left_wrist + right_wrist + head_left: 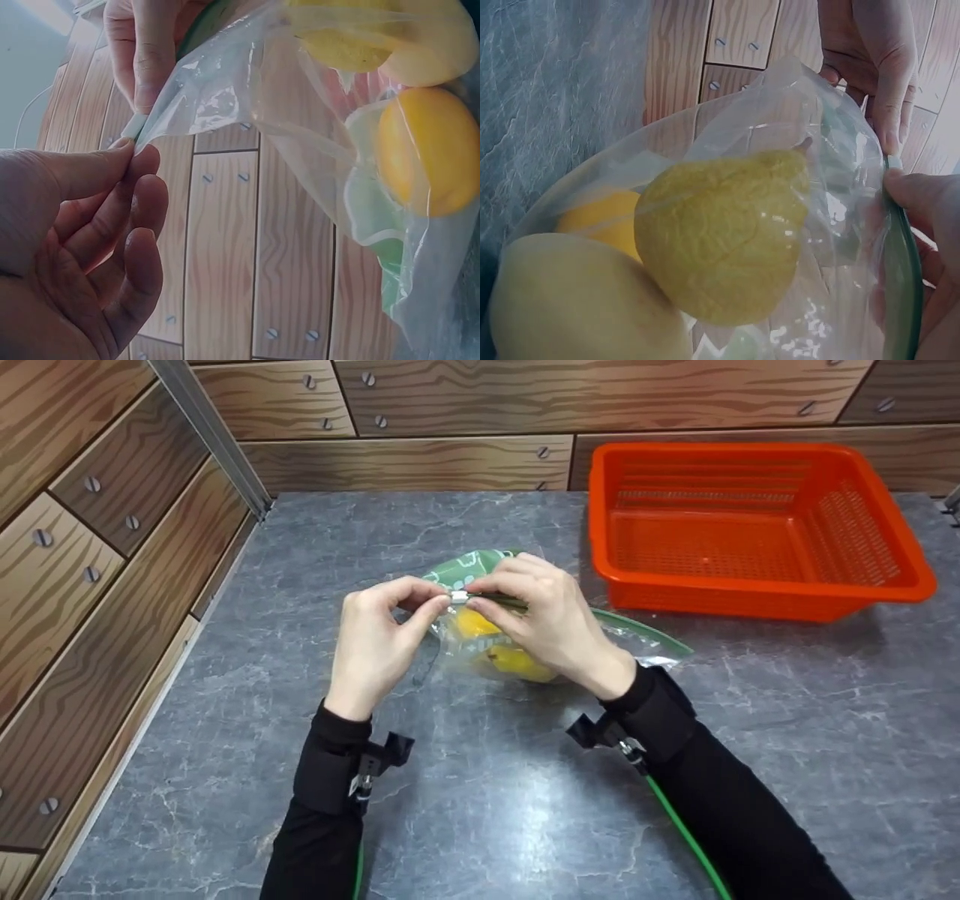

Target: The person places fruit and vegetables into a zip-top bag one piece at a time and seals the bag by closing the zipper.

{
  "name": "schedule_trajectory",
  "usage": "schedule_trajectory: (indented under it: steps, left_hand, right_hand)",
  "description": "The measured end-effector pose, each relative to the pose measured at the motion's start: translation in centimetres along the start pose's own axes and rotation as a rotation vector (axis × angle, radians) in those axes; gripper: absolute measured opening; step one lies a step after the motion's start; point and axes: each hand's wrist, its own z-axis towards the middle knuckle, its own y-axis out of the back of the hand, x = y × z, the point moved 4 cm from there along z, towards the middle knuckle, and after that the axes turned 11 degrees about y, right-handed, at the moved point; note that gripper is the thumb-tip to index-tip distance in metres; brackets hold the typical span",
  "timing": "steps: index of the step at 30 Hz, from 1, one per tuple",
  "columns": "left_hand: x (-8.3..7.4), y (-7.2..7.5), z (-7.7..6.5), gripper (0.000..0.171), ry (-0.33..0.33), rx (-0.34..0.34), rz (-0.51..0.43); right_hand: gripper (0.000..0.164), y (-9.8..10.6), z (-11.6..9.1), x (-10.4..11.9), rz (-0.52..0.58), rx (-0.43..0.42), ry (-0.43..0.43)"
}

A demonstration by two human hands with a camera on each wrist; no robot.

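A clear zip bag [471, 566] with green print and a green zip strip is held up between both hands. My left hand [375, 637] pinches the end of the strip between thumb and index finger, its other fingers loosely curled. Right beside those fingertips sits a small white slider [459, 597]. My right hand [551, 611] pinches the strip on the slider's other side. Through the plastic show a yellow-green pear [724, 236], an orange-yellow round fruit [431, 150] and a large pale yellow fruit [577, 300]. In the head view the right hand covers part of the bag.
An orange-red plastic basket [604, 540] with perforated sides stands at the back right of the grey marbled table [465, 810]. Wood-patterned panels [450, 465] close off the back and left. Green cables [686, 829] run along both sleeves.
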Motion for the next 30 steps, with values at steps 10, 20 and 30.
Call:
schedule_trajectory:
  steps: [10, 20, 30]
  left_hand:
    - [-0.26, -0.4, -0.06, 0.012, -0.045, -0.009, 0.025]
    - [-0.21, -0.31, -0.14, 0.011, -0.045, -0.025, 0.07]
    - [0.17, 0.21, 0.09, 0.012, -0.016, -0.045, 0.077]
  right_hand:
    - [0.017, -0.2, 0.0, 0.26, 0.043, -0.044, 0.057]
    - [0.017, 0.15, -0.1, 0.51, -0.022, -0.016, 0.073]
    - [0.019, 0.65, -0.39, -0.25, -0.091, 0.025, 0.043]
